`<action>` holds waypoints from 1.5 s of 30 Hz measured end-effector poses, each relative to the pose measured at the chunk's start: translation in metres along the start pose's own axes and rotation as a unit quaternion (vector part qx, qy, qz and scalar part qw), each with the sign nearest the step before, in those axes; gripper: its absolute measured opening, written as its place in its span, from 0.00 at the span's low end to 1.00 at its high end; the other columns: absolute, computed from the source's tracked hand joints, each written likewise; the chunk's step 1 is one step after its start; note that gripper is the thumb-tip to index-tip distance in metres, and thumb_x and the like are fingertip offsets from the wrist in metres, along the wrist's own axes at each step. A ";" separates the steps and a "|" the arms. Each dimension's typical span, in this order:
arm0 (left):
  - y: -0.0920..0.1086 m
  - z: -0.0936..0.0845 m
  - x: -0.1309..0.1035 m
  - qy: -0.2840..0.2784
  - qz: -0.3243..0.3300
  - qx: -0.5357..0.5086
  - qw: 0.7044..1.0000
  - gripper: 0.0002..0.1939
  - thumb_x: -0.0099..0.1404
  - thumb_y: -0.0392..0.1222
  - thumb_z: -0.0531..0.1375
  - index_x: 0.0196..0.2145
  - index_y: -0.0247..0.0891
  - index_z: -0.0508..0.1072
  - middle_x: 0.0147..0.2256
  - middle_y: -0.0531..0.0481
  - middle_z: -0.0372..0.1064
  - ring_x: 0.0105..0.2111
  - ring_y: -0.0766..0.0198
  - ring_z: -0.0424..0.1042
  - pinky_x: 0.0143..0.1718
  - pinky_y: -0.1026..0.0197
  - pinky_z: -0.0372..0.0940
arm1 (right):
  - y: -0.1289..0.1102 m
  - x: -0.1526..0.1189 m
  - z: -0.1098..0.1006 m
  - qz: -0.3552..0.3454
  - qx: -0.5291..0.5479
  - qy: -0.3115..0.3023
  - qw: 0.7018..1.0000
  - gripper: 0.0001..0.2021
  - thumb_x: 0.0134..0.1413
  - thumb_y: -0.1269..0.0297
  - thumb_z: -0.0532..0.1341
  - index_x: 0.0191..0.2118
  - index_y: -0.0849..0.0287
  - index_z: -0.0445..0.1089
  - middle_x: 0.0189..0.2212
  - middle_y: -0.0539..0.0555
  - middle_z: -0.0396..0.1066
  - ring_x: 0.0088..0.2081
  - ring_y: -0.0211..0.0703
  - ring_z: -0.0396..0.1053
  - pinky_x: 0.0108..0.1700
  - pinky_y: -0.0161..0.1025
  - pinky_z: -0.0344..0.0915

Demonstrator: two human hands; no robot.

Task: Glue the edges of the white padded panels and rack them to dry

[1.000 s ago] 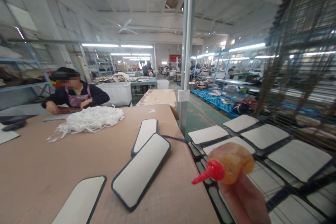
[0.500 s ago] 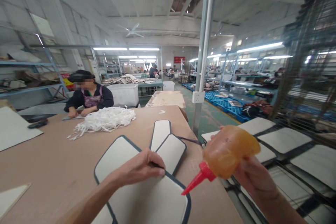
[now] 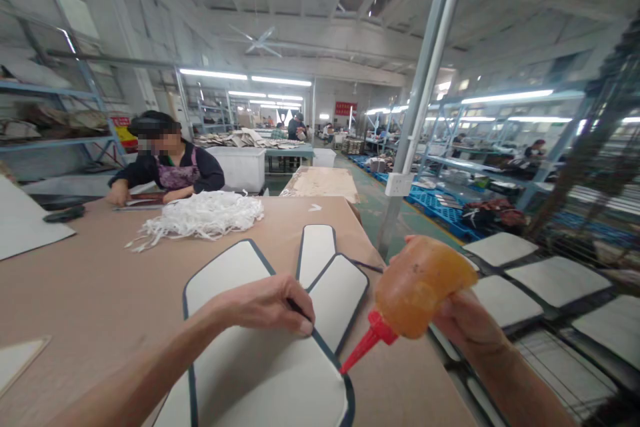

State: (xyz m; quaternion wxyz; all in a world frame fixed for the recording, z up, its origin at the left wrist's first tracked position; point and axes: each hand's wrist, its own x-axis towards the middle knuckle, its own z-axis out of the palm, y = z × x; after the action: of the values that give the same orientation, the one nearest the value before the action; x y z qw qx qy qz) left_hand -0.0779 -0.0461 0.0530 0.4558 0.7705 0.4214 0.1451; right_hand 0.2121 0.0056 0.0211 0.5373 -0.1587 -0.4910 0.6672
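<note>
My right hand (image 3: pixel 463 313) is wrapped round an amber squeeze bottle (image 3: pixel 420 283), tilted down to the left. Its red nozzle (image 3: pixel 363 345) has its tip at the dark edge of a large white panel (image 3: pixel 270 377). With thumb and fingers pinched, my left hand (image 3: pixel 277 307) grips the dark edging of this same panel. Behind it lie a narrow white panel (image 3: pixel 317 250) and a second dark-edged panel (image 3: pixel 340 290), overlapping. Another white panel (image 3: pixel 227 273) shows beyond my left wrist.
A heap of white strips (image 3: pixel 210 213) lies on the brown table (image 3: pixel 115 300). A person (image 3: pixel 173 167) works across it at the left. A metal post (image 3: pixel 423 93) rises past the table's right side, near a rack of white panels (image 3: pixel 560 280).
The bottle in my right hand has moved slightly left, and its nozzle tip has come to the panel's dark edge. My left hand keeps its pinch. The camera view has shifted and tilted a little.
</note>
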 end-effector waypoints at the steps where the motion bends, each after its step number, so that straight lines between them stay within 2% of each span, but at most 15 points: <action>1: -0.001 -0.001 0.001 -0.010 -0.001 -0.001 1.000 0.11 0.57 0.45 0.62 0.28 0.33 0.79 0.23 0.53 0.69 0.25 0.67 0.63 0.27 0.68 0.56 | 0.002 0.004 -0.002 0.002 0.002 -0.012 1.000 0.33 0.29 0.63 0.76 0.49 0.48 0.71 0.39 0.52 0.79 0.37 0.49 0.76 0.41 0.44 0.72; 10: -0.001 0.000 0.012 -0.039 -0.016 -0.020 0.999 0.16 0.57 0.52 0.62 0.29 0.35 0.79 0.22 0.53 0.69 0.24 0.68 0.61 0.26 0.67 0.57 | 0.012 0.022 -0.011 0.031 0.016 -0.071 0.997 0.28 0.38 0.61 0.73 0.50 0.45 0.70 0.41 0.51 0.78 0.41 0.48 0.75 0.43 0.42 0.72; 15: -0.002 -0.004 0.015 -0.040 -0.018 -0.030 0.999 0.13 0.58 0.48 0.62 0.30 0.34 0.80 0.23 0.53 0.68 0.25 0.68 0.62 0.27 0.67 0.56 | 0.014 0.027 -0.012 0.049 0.022 -0.074 0.996 0.28 0.37 0.62 0.73 0.49 0.45 0.71 0.39 0.51 0.78 0.40 0.48 0.75 0.42 0.43 0.73; 21: -0.007 -0.004 0.015 -0.035 -0.023 -0.036 0.998 0.13 0.58 0.48 0.62 0.30 0.35 0.80 0.24 0.52 0.68 0.26 0.67 0.62 0.29 0.66 0.57 | 0.012 0.025 -0.016 0.065 0.054 -0.105 0.991 0.24 0.42 0.57 0.71 0.49 0.43 0.71 0.40 0.50 0.78 0.41 0.49 0.75 0.44 0.46 0.72; 27: -0.007 -0.004 0.014 -0.027 -0.027 -0.026 0.999 0.15 0.58 0.52 0.62 0.29 0.36 0.79 0.23 0.53 0.68 0.26 0.66 0.62 0.28 0.65 0.57 | 0.010 0.024 -0.010 0.034 0.031 -0.074 0.996 0.30 0.32 0.61 0.75 0.48 0.44 0.71 0.39 0.49 0.78 0.41 0.49 0.75 0.42 0.42 0.71; 33: -0.014 -0.008 0.008 -0.011 -0.019 -0.020 1.000 0.11 0.59 0.44 0.60 0.25 0.34 0.74 0.22 0.55 0.61 0.25 0.68 0.58 0.26 0.65 0.52 | 0.011 0.018 -0.014 0.028 0.043 -0.095 0.994 0.29 0.35 0.59 0.74 0.49 0.43 0.70 0.40 0.48 0.77 0.43 0.49 0.74 0.44 0.44 0.71; 39: -0.018 -0.011 -0.002 0.044 -0.036 0.004 0.998 0.10 0.59 0.43 0.59 0.24 0.34 0.70 0.23 0.56 0.57 0.26 0.69 0.55 0.26 0.64 0.49 | 0.020 0.009 -0.026 -0.032 0.011 -0.012 0.999 0.36 0.31 0.65 0.75 0.52 0.40 0.67 0.42 0.47 0.75 0.38 0.44 0.73 0.39 0.34 0.70; 45: -0.026 -0.007 -0.006 0.098 -0.049 -0.006 0.994 0.12 0.60 0.43 0.57 0.23 0.35 0.66 0.22 0.57 0.54 0.25 0.69 0.52 0.25 0.65 0.47 | 0.028 -0.005 -0.031 -0.056 -0.026 0.033 0.998 0.41 0.30 0.64 0.74 0.56 0.43 0.62 0.44 0.49 0.72 0.38 0.46 0.70 0.38 0.37 0.69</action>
State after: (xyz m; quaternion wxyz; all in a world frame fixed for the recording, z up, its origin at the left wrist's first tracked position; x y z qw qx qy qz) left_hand -0.0992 -0.0409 0.0368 0.4235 0.7280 0.5007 0.1999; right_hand 0.2213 0.0183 -0.0180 0.5850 -0.1668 -0.4985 0.6176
